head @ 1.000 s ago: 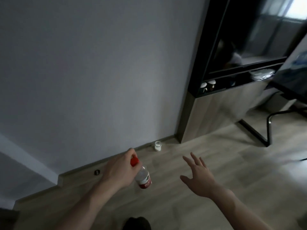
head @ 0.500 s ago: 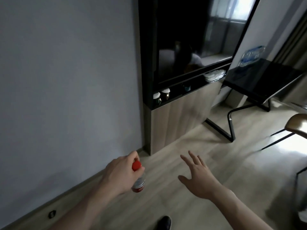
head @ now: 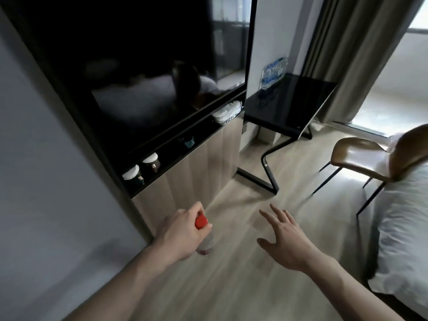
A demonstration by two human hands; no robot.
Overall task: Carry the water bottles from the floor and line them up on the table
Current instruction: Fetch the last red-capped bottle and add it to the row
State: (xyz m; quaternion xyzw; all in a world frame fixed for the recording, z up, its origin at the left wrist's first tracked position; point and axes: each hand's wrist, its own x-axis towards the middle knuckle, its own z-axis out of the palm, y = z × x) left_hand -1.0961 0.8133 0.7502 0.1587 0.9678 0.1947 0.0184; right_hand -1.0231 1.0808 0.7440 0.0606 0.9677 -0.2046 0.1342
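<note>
My left hand [head: 181,235] grips a small clear water bottle [head: 205,243] just under its red cap [head: 201,221]; the bottle hangs down over the wooden floor. My right hand [head: 283,237] is held out beside it, fingers spread, holding nothing. Far ahead stands the black table [head: 294,105] on a dark metal frame. A plastic-wrapped pack of blue-labelled bottles [head: 273,72] lies at its back, against the wall.
A dark cabinet with a large black screen [head: 139,72] runs along the left; its shelf holds two jars [head: 141,170] and white packets. A brown chair [head: 370,156] stands right of the table. White bedding [head: 403,228] fills the right edge. Grey curtains hang behind.
The view has swung right, from the wall and skirting toward the cabinet, table and chair. My left hand keeps the bottle; the small white item on the floor has left the view.
</note>
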